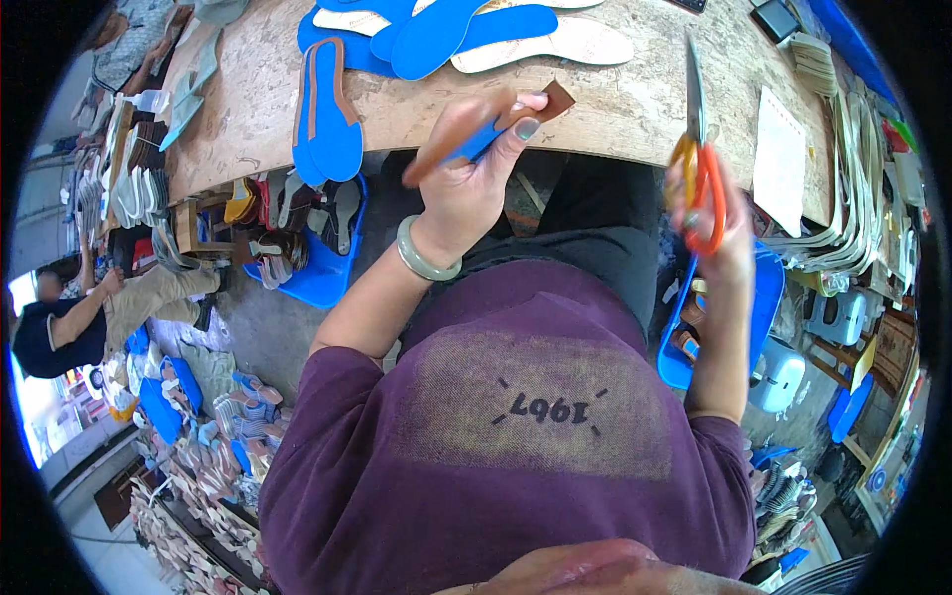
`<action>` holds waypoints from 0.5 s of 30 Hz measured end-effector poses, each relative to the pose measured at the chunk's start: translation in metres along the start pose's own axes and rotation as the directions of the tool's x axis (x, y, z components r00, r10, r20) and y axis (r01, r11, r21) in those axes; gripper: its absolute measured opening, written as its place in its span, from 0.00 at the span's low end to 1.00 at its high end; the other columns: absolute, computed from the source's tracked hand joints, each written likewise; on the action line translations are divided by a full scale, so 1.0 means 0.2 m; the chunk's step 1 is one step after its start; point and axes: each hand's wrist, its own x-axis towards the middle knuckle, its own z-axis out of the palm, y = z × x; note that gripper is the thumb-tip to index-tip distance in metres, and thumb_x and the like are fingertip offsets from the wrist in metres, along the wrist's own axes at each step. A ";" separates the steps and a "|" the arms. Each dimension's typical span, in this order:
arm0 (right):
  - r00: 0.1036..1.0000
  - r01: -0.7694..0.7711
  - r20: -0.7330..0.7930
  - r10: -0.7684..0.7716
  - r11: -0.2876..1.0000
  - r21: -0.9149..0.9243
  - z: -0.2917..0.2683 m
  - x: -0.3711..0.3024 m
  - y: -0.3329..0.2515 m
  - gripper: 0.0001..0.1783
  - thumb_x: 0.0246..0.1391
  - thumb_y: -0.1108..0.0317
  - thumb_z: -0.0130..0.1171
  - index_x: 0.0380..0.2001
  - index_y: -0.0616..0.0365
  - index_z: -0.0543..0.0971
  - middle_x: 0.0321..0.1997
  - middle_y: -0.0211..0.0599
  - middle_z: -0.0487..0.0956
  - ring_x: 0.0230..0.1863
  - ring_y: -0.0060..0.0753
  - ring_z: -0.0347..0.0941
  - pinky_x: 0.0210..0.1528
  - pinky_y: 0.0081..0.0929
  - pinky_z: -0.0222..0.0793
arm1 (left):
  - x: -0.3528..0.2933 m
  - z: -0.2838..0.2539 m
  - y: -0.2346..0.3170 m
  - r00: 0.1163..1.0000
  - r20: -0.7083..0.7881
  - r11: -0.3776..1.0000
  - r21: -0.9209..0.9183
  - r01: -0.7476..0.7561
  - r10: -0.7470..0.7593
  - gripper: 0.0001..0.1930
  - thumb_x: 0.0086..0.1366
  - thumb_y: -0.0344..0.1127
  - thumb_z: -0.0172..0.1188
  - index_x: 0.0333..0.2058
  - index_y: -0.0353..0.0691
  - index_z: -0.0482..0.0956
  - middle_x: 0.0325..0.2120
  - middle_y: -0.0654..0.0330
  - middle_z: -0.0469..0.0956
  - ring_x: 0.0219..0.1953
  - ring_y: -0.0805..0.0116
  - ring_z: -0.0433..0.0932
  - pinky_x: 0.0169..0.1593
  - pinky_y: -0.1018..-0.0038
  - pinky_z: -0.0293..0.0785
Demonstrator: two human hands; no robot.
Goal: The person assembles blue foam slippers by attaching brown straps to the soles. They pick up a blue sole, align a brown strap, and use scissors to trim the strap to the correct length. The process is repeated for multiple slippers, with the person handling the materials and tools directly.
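Note:
My left hand (461,203), with a pale bangle (424,253) at its wrist, is closed round a blue insole (478,142) edged in brown. A brown strip end (558,97) sticks out past my thumb and fingertips. My right hand (732,233) grips scissors (710,193) with orange handles, apart from the insole to its right. Their blades point to the far side of the table and look close together. On the table, beyond my left hand, two blue insoles with brown trim (337,149) overlap at the near edge.
Blue and white insoles (436,40) are heaped on the wooden table (238,109). White paper (780,159) lies at right, near stacked curved strips (853,218). Blue bins (337,263) flank my legs below the table. Another person (74,322) is at far left.

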 end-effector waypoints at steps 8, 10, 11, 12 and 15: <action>0.949 -0.120 0.268 0.167 0.976 -0.182 0.24 -0.23 0.24 0.68 0.16 0.38 0.76 0.62 0.55 0.56 0.39 0.28 0.67 0.36 0.21 0.62 0.42 0.21 0.62 | -0.05 -0.06 0.02 0.939 0.092 0.805 0.493 -0.331 0.330 0.21 0.44 0.22 0.70 0.39 0.38 0.75 0.35 0.56 0.70 0.36 0.63 0.75 0.39 0.75 0.74; 0.964 -0.062 0.231 0.135 0.952 -0.298 0.28 -0.25 0.26 0.63 0.18 0.38 0.75 0.58 0.56 0.60 0.37 0.27 0.67 0.36 0.21 0.63 0.41 0.20 0.63 | -0.07 -0.03 0.04 0.933 0.092 0.818 0.458 -0.349 0.347 0.23 0.41 0.21 0.72 0.38 0.40 0.76 0.33 0.61 0.66 0.35 0.69 0.72 0.34 0.80 0.72; 0.968 -0.013 0.228 0.100 0.935 -0.356 0.28 -0.25 0.28 0.59 0.21 0.37 0.74 0.56 0.56 0.60 0.36 0.30 0.69 0.36 0.25 0.65 0.41 0.23 0.64 | -0.08 -0.03 0.05 0.920 0.114 0.794 0.473 -0.381 0.374 0.23 0.40 0.22 0.73 0.38 0.41 0.76 0.33 0.61 0.66 0.34 0.70 0.72 0.34 0.80 0.71; 0.972 0.033 0.225 0.066 0.911 -0.412 0.28 -0.25 0.31 0.56 0.25 0.36 0.73 0.55 0.56 0.61 0.36 0.33 0.71 0.36 0.29 0.68 0.42 0.25 0.65 | -0.09 -0.04 0.04 0.907 0.137 0.770 0.487 -0.413 0.399 0.23 0.40 0.22 0.73 0.37 0.41 0.77 0.33 0.62 0.66 0.34 0.70 0.71 0.34 0.80 0.71; 0.981 0.032 0.180 0.073 0.856 -0.517 0.32 -0.25 0.32 0.50 0.32 0.36 0.70 0.53 0.55 0.62 0.37 0.41 0.75 0.38 0.40 0.73 0.43 0.31 0.68 | -0.14 -0.04 0.02 0.874 0.225 0.738 0.471 -0.484 0.430 0.23 0.39 0.26 0.74 0.37 0.43 0.77 0.30 0.64 0.67 0.32 0.69 0.69 0.34 0.77 0.68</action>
